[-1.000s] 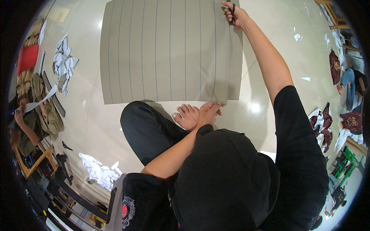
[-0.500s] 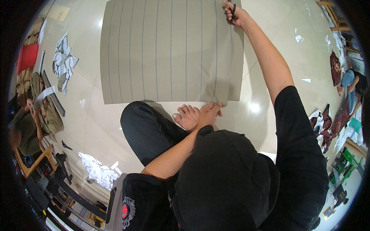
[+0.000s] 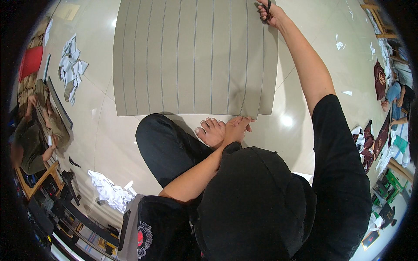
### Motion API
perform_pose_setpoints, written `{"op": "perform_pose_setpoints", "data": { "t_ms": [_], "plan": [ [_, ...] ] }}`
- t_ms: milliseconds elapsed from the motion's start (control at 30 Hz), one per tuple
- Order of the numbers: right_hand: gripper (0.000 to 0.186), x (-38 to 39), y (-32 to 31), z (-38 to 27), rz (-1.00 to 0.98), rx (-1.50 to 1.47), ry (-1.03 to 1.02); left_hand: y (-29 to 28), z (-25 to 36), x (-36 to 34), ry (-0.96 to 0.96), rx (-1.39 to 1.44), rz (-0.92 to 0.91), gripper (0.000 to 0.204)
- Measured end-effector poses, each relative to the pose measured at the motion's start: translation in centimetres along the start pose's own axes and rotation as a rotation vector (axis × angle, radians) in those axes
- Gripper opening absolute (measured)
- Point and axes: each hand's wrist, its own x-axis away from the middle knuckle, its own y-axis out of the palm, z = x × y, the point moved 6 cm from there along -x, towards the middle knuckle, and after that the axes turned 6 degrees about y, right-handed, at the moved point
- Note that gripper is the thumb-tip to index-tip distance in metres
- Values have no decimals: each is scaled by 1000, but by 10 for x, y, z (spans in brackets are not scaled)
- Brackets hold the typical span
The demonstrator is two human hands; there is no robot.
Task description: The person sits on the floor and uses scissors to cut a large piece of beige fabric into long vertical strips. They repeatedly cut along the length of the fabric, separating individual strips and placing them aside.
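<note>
Glossy pale floor tiles point(image 3: 89, 130) bear a beige, dark-striped fabric sheet point(image 3: 187, 65); the left hand point(image 3: 235, 128) still pinches its near edge while the right hand point(image 3: 272, 16), curled around a black looped tool point(image 3: 267, 8), edges rightward, slightly altering the sheet's lay.

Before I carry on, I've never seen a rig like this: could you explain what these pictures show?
There's no machine here: these are a person's bare hands. Every picture comes from the left one of two wide fisheye cameras on the person's head, looking down, so straight edges bend. A striped beige cloth lies on the pale floor. The left hand pinches its near edge toward the right; the right hand, at the far right, holds what look like black scissors. Off to the left lie pale scraps and a crumpled white heap.
</note>
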Motion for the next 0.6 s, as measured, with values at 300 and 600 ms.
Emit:
{"op": "perform_pose_setpoints", "data": {
  "t_ms": [300, 600],
  "plan": [
    [34, 5, 0, -2, 0, 8, 4, 35, 47, 14, 580, -915, -205, 31],
    [31, 9, 2, -4, 5, 4, -5, 61, 28, -4, 930, -1601, -386, 73]
  ]
}}
